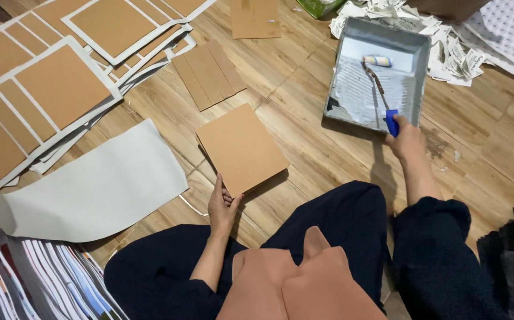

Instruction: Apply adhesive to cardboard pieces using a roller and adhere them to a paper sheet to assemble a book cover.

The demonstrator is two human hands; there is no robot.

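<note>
Hands apart: left hand (222, 204) gripping brown board (242, 148), right hand (406, 141) clamped on roller handle (392, 122) (blue), over tray (414, 89)

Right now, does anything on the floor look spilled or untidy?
Yes. Dark stains and small white flecks mark the wooden floor just right of the paint tray, near the right hand. Crumpled paper lies heaped behind the tray.

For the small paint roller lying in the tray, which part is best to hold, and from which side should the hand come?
Probably the blue handle, from the near side: it sticks out over the near rim of the grey paint tray, while the roller head lies far inside. The right hand already grips it there.
</note>
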